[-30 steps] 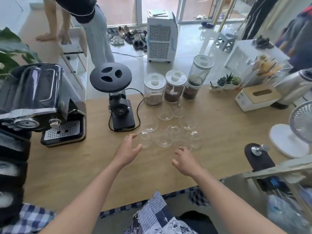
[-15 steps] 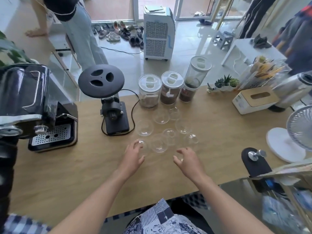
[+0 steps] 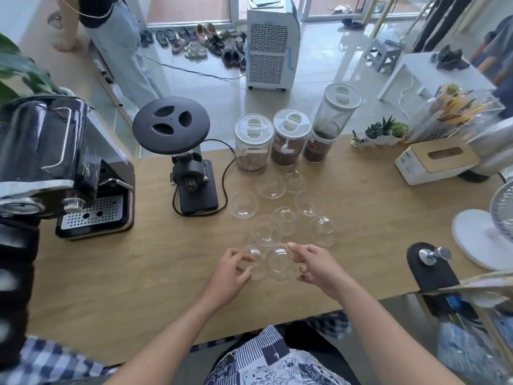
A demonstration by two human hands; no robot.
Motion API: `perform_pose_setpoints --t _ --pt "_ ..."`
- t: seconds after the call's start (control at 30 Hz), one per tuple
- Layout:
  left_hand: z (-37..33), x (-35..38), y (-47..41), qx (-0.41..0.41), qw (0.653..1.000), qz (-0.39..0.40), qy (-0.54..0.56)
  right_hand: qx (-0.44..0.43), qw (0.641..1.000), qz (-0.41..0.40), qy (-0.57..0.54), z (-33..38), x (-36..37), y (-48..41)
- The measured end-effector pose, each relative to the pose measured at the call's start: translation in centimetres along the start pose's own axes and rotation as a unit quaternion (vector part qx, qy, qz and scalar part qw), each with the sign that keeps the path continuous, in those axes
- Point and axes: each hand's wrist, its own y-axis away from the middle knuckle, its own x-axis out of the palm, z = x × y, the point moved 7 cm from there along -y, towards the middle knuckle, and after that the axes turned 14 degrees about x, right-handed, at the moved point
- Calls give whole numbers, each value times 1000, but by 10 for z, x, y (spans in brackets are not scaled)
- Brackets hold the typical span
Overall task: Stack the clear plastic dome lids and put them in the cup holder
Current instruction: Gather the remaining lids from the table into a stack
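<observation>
Nine clear dome lids (image 3: 286,219) can be counted on the wooden counter (image 3: 138,287). All lie singly, and no stack is formed yet. Which way up each lies cannot be told through the glare.

At six o'clock of the cluster two lids are set side by side, with rims touching or nearly so. The near-left dome lid (image 3: 254,259) is pinched at its nine o'clock edge by the left hand (image 3: 230,270), fingers curled over the rim and thumb at the near side. The near-right dome lid (image 3: 279,263) is gripped at its three o'clock edge by the right hand (image 3: 316,268), the index finger laid across the far rim and the thumb tucked at the near rim. The hands are held apart, one lid to each.

The other seven lids are spread toward twelve o'clock, up to three lidded canisters (image 3: 252,143). A coffee grinder (image 3: 191,173) stands at ten o'clock of them. The cup holder cannot be identified with certainty.

The task is judged to be at its very start. A first pairing is being set up, seven more lids are left to be nested on, and the finished stack is left to be carried to the holder
</observation>
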Motion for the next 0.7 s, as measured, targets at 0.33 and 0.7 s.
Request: perform_pose_setpoints --t 0.33,0.7 --pt "3 0 -11 -23 1000 5 13 44 992 79 -90 -37 38 -24" --pt "-2 19 -8 -32 998 30 49 -70 996 -48 -3 -39 37 -45"
